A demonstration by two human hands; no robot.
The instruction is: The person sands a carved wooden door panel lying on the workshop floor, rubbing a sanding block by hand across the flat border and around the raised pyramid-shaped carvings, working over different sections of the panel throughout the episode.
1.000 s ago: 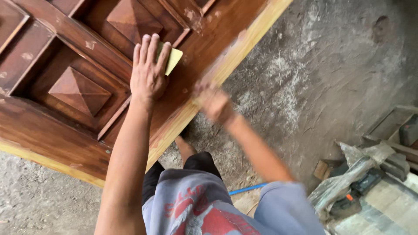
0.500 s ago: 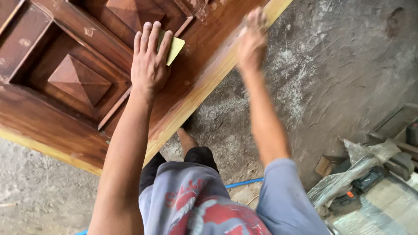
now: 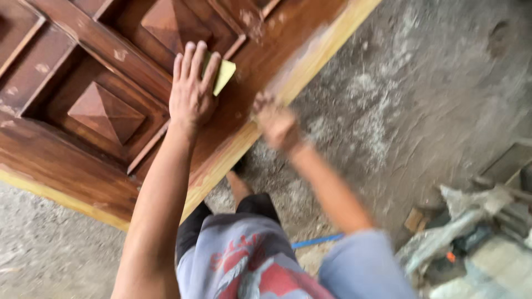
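A carved brown wooden door (image 3: 105, 111) with raised pyramid panels lies flat in front of me. My left hand (image 3: 191, 88) presses flat on it, fingers spread over a yellow-green sheet of sandpaper (image 3: 224, 75) that pokes out on the right. My right hand (image 3: 277, 122) is blurred with motion over the door's lighter outer edge, fingers curled; whether it holds anything cannot be made out.
Grey dusty concrete floor (image 3: 421, 83) surrounds the door. A pile of tools, plastic wrap and wood scraps (image 3: 476, 232) sits at the lower right. A blue strip (image 3: 316, 241) lies on the floor by my legs.
My right hand has swept back down along the door's edge from its upper position half a second ago. My left hand stays on the sandpaper.
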